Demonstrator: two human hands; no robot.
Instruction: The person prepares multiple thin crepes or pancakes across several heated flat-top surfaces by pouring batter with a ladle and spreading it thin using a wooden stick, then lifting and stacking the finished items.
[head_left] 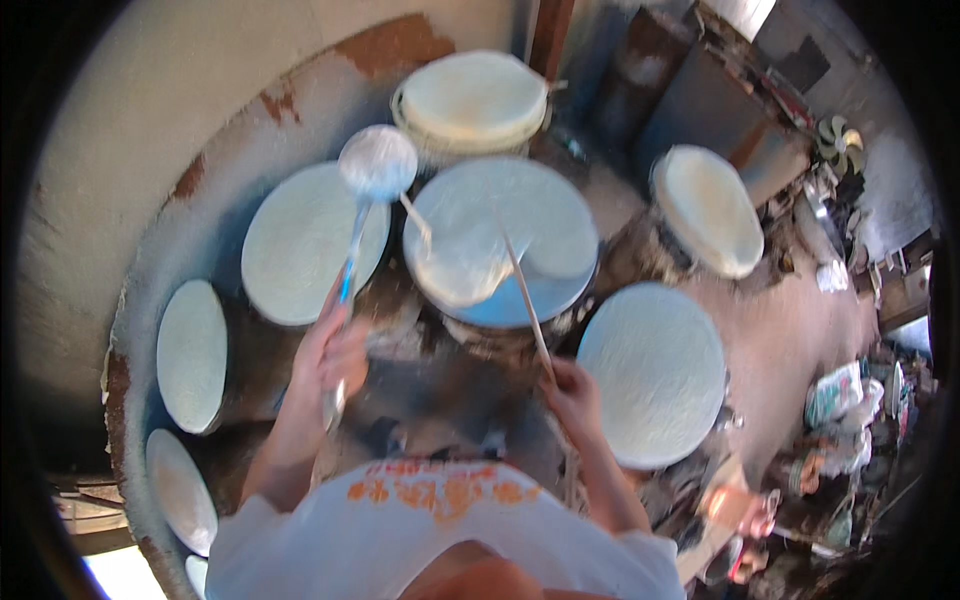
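Observation:
My left hand (338, 352), slightly blurred, is closed round the long handle of a ladle (378, 163). Its bowl is raised over the gap between two round griddles, and a strand of pale batter (416, 222) hangs from it. In my right hand (574, 398) is a thin wooden stick (530, 308), reaching out over the middle griddle (560, 300). A pale layer covers much of that griddle. Thicker wet batter (462, 275) lies on its near left part, beside a bluish bare patch. Whether the stick touches the surface, I cannot tell.
More round griddles carry pale sheets: one at left (312, 245), another farther left (192, 355), one at right (655, 375). A stack of pale round sheets (475, 95) stands at the back, another (708, 212) at back right. A curved wall (225, 150) bounds the left; bags (835, 395) lie far right.

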